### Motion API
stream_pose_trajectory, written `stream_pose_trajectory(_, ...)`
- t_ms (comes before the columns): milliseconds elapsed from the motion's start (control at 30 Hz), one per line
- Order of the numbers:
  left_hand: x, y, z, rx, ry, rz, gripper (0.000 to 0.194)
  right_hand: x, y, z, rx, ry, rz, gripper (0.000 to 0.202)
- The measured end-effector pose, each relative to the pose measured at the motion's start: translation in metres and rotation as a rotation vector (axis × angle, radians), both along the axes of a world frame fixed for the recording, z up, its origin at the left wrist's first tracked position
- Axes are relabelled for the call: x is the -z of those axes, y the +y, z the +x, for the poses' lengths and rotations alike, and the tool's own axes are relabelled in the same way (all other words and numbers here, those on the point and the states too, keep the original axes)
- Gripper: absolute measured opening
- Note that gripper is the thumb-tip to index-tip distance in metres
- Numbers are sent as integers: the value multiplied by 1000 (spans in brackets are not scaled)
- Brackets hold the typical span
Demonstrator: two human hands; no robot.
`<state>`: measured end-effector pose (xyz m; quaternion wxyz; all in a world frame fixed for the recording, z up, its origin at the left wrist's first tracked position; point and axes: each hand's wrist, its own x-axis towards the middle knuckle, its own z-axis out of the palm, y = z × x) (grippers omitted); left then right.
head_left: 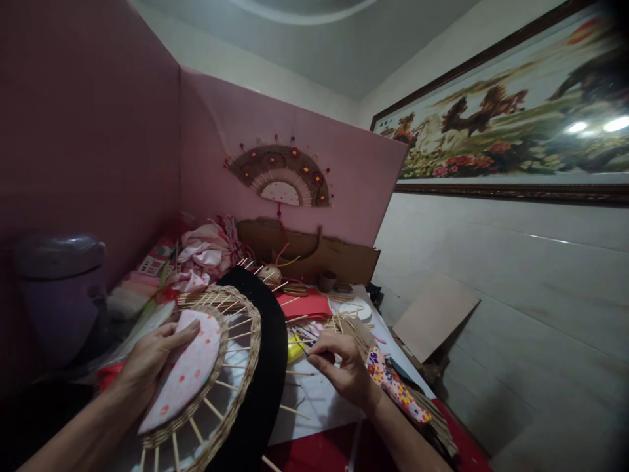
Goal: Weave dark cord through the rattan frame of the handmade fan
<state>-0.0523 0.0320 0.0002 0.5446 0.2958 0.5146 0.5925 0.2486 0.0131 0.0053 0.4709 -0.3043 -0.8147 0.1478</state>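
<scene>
My left hand (pixel 164 351) grips a half-round craft fan by its base, thumb on top. The base is a white-pink fabric half circle (pixel 189 370) with red dots. Wooden sticks spread from it through a braided twine band (pixel 253 347) and a wide black band (pixel 272 357), their tips poking past the edge. Just right of that edge, my right hand (pixel 341 367) is closed in a pinch on a thin dark strand (pixel 299 341), close to the stick tips. The strand's end inside the fingers is hidden.
A finished-looking brown fan (pixel 280 172) hangs on the pink panel. Behind my hands lie red paper (pixel 304 305), a yellow object (pixel 295 347), a white round piece (pixel 356 308) and pink cloth (pixel 209 249). Flower-patterned fabric (pixel 396 387) lies right; a lidded bin (pixel 61 295) stands left.
</scene>
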Motion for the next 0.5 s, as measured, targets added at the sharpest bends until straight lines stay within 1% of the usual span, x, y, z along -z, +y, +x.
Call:
stream_pose_trajectory(100,-4,-1,3,-35,-1,3,14,1,-2,-2,-22,-63,37,11)
stream_pose_trajectory(233,-6,0,1,-91,-29,26,11,1,-4,-3,-40,-127,153,8)
stream_pose_trajectory(367,-7,0,-4,-158,-91,50,14,2,-4,-1,12,-90,194,8)
stream_pose_trajectory(433,-7,0,-5,-174,-123,32,14,3,-4,-1,33,-55,199,10)
stream_pose_trajectory(500,-8,-1,-4,-175,-176,-9,14,4,-3,-2,15,-27,192,12)
